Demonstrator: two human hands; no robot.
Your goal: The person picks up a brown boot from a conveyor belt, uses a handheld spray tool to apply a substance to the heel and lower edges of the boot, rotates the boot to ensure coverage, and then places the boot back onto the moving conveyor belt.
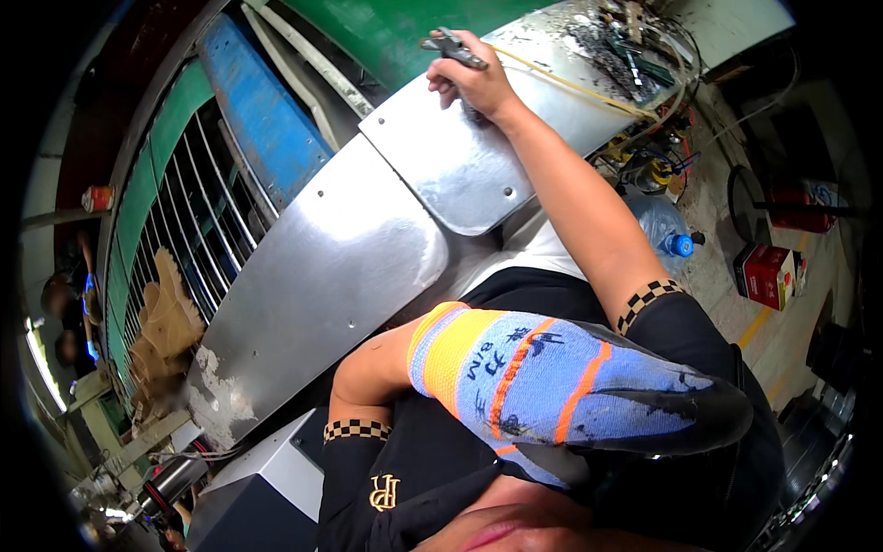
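My left hand (570,391) is raised close in front of my chest, in a blue knit work glove with orange bands and a dark coated palm. Its fingers point right, stretched out side by side, with the thumb lower down; nothing shows in it. Bare, my right hand (474,83) reaches far forward. Its fingers close round a small dark grey metal hand tool (451,48) whose exact kind I cannot make out. Beneath that hand lies a curved, shiny sheet metal panel (460,166), beside a longer grey metal panel (322,258).
A yellow hose (570,83) runs over the metal near loose tools (635,60). Left are a blue metal piece (253,87), a wire rack (198,184) and tan gloves (166,313). A clear plastic bottle (658,225) and a red box (765,274) stand right.
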